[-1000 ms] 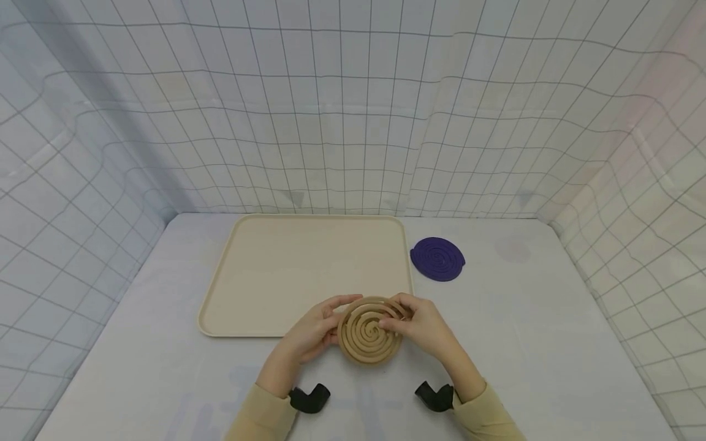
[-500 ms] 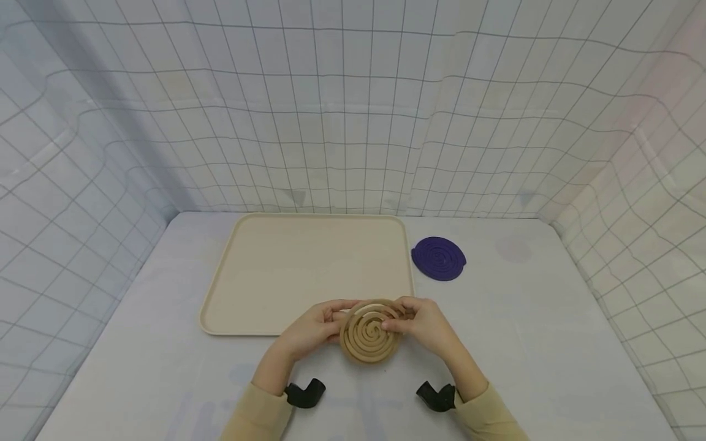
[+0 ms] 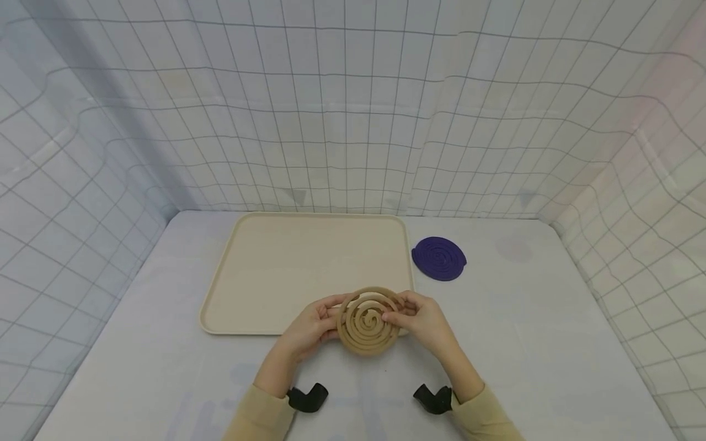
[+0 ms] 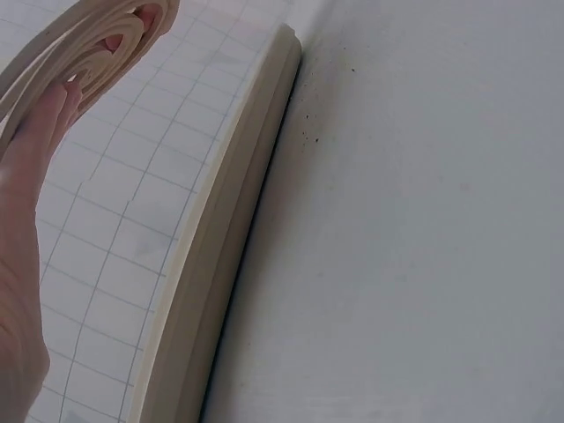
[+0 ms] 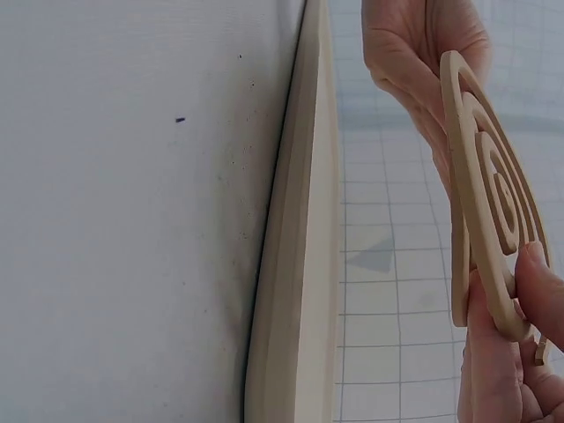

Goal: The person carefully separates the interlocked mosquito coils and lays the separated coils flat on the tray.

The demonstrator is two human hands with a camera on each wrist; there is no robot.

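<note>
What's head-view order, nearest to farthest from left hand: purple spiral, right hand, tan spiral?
1. Tan spiral: touching, immediately right.
2. Right hand: at the tan spiral's right side.
3. Purple spiral: farther right and back.

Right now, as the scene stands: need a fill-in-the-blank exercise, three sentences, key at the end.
1. The right hand has its ____ on the face of the tan spiral, near the centre.
2. The other spiral, lying on the table, is coloured ____.
3. In the head view, the tray is on that spiral's ____ side.
Missing words: thumb; purple; left.
</note>
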